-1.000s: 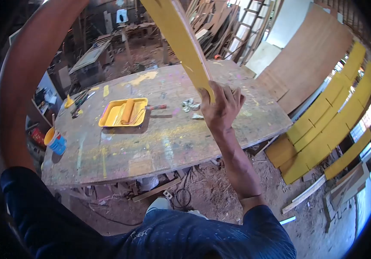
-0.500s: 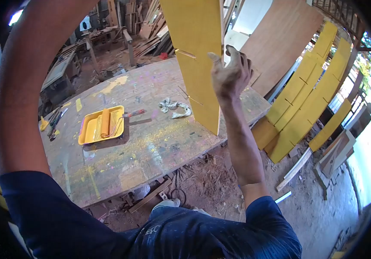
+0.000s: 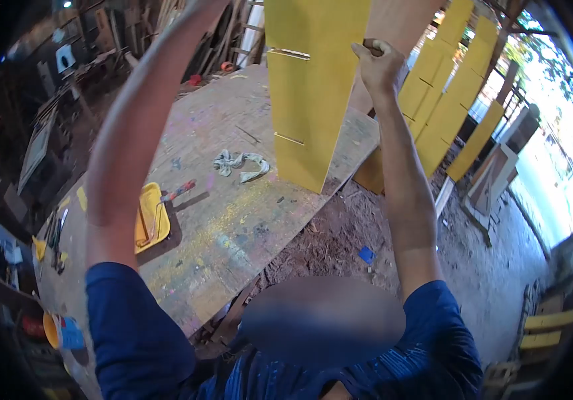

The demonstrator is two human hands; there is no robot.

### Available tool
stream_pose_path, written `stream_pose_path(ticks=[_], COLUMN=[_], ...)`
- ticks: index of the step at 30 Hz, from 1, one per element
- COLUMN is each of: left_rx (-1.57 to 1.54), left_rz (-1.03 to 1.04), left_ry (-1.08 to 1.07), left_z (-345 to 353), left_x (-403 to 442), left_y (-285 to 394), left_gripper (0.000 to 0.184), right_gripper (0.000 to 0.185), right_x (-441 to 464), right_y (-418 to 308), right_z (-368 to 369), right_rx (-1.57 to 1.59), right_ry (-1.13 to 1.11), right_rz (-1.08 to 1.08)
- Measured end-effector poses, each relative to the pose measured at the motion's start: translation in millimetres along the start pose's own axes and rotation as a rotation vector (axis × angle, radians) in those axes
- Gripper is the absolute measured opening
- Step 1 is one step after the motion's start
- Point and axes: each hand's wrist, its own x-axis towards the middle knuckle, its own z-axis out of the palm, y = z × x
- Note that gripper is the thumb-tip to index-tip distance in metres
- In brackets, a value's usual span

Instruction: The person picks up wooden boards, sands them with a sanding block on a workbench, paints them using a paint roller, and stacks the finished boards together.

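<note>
A tall yellow board (image 3: 313, 100) with narrow slots across it stands on end on the paint-marked worktable (image 3: 200, 213), its top beyond the upper edge of the view. My right hand (image 3: 381, 67) is at the board's right edge, thumb over the front face and fingers curled in at the edge. Raised past the top of the view, my left arm (image 3: 130, 147) shows but its hand does not. To the left of the board lies a crumpled rag (image 3: 240, 165). A yellow paint tray (image 3: 161, 230) with a roller (image 3: 181, 190) is partly hidden behind my left arm.
Slotted yellow boards (image 3: 456, 100) lean at the right. Several tools (image 3: 53, 233) lie on the table's far left, with a blue and orange bucket (image 3: 64, 331) beside the table. A blue scrap (image 3: 366, 255) lies on the dirt floor.
My view has turned, and the tray has shifted left behind my left arm. The board's front faces me more squarely. My right hand's fingers have curled in at its edge.
</note>
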Motion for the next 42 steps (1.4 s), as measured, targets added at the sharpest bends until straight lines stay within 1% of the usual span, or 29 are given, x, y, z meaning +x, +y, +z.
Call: stream_pose_path(ticks=[1, 2, 4, 5, 6, 8, 9, 12, 13, 16, 17, 18, 20, 21, 24, 25, 27, 28, 29, 30, 32, 33, 34, 35, 36, 37, 39, 40, 42], left_rx=[0.248, 0.498, 0.494, 0.368, 0.244, -0.182, -0.135, -0.291, -0.321, -0.353, -0.384, -0.396, -0.552, -0.588, -0.770, -0.828, -0.896, -0.932, -0.925, -0.952, -1.027, -0.978, -0.946, -1.038, -1.129, -1.140, -1.164, -1.176, -1.239], left_rz=[-0.046, -0.088, 0.064, -0.169, -0.399, -0.561, -0.616, -0.681, -0.720, -0.824, -0.794, -0.866, -0.789, -0.832, -0.942, -0.972, -1.033, -1.056, -0.968, -0.968, -0.962, -0.987, -1.001, -0.980, -0.957, -0.959, -0.997, -1.032, -1.081], left_ry=[-0.074, -0.143, -0.076, -0.070, -0.064, -0.047, -0.063, -0.057, -0.118, -0.141, -0.139, -0.143, -0.171, -0.130, -0.095, -0.097, -0.136, -0.157, -0.169, -0.198, -0.281, -0.297, -0.331, -0.405, -0.487, -0.504, -0.561, -0.600, -0.681], left_z=[15.7, 37.3, 66.5, 79.9, 90.6, 95.5, 96.0, 103.2, 101.7, 104.5, 105.6, 105.5, 107.9, 106.2, 113.1, 115.3, 110.8, 109.3, 112.2, 112.2, 118.3, 120.4, 124.1, 126.5, 129.2, 136.7, 154.2, 164.0, 193.8], left_x=[-8.2, -17.9, -52.7, -63.7, -71.0, -91.9, -95.2, -108.7, -110.4, -108.7, -108.9, -107.9, -108.4, -108.8, -99.5, -95.0, -89.0, -82.3, -77.5, -73.5, -58.8, -57.4, -58.5, -60.1, -65.0, -73.4, -87.8, -94.7, -111.8], left_y=[-66.9, -125.7, -157.7, -161.0, -159.6, -149.1, -151.1, -146.9, -143.4, -129.3, -126.5, -121.2, -129.5, -118.7, -114.0, -117.7, -108.0, -98.8, -99.0, -95.2, -76.4, -67.8, -56.4, -46.5, -37.5, -24.6, 4.8, 20.0, 46.1], left_gripper=[0.058, 0.060, 0.042, 0.040, 0.039, 0.036, 0.036, 0.037, 0.038, 0.044, 0.048, 0.048, 0.048, 0.039, 0.030, 0.019, 0.018, 0.017, 0.018, 0.020, 0.024, 0.026, 0.028, 0.029, 0.030, 0.029, 0.027, 0.027, 0.041], right_gripper=[0.029, 0.029, 0.029, 0.029, 0.030, 0.030, 0.030, 0.030, 0.030, 0.029, 0.028, 0.028, 0.027, 0.027, 0.028, 0.029, 0.029, 0.027, 0.025, 0.023, 0.009, 0.007, 0.011, 0.021, 0.022, 0.022, 0.030, 0.029, 0.028], right_x=[0.7, 1.8, 3.2, 2.9, 4.6, 6.0, 7.3, 10.1, 10.0, 4.9, 3.5, 2.8, 4.7, 3.3, 5.2, 5.9, 15.1, 23.5, 32.0, 40.2, 76.2, 87.9, 77.3, 70.6, 82.8, 64.7, 33.5, 22.3, 8.3], right_y=[-1.6, -2.9, -6.3, -7.2, -6.5, -0.7, 2.9, 8.7, 8.0, 2.9, 2.1, 4.4, 7.8, 1.9, 3.7, 8.0, 16.3, 19.9, 24.6, 32.6, 69.1, 84.9, 73.5, 54.8, 92.6, 78.9, 59.7, 66.8, 89.1], right_z=[-0.4, 0.1, 0.4, 0.3, 1.3, 4.7, 6.6, 11.9, 11.8, 7.9, 7.5, 7.9, 8.3, 4.4, -0.8, -2.6, -5.2, -8.8, -14.1, -18.8, -25.2, -39.4, -63.4, -80.3, -73.2, -112.5, -175.3, -199.8, -244.3], right_rx=[-0.001, 0.001, 0.026, 0.043, 0.031, 0.014, 0.008, 0.010, 0.021, 0.025, 0.025, 0.022, 0.021, -0.001, -0.059, -0.020, 0.063, 0.069, 0.073, 0.072, 0.185, 0.228, 0.187, 0.135, 0.317, 0.145, 0.023, 0.018, 0.024], right_ry=[-0.001, -0.003, -0.013, -0.020, -0.010, -0.004, 0.006, 0.025, 0.022, 0.023, 0.029, 0.032, 0.044, 0.043, 0.051, 0.042, 0.034, 0.074, 0.111, 0.149, 0.176, 0.197, 0.169, 0.158, 0.282, 0.125, 0.109, 0.142, 0.166], right_rz=[0.029, 0.054, 0.085, 0.102, 0.091, 0.070, 0.054, 0.032, 0.042, 0.026, 0.011, 0.016, 0.018, 0.030, 0.040, 0.060, 0.093, 0.072, 0.053, 0.039, -0.105, -0.181, -0.098, -0.023, -0.161, -0.087, 0.046, 0.065, 0.116])
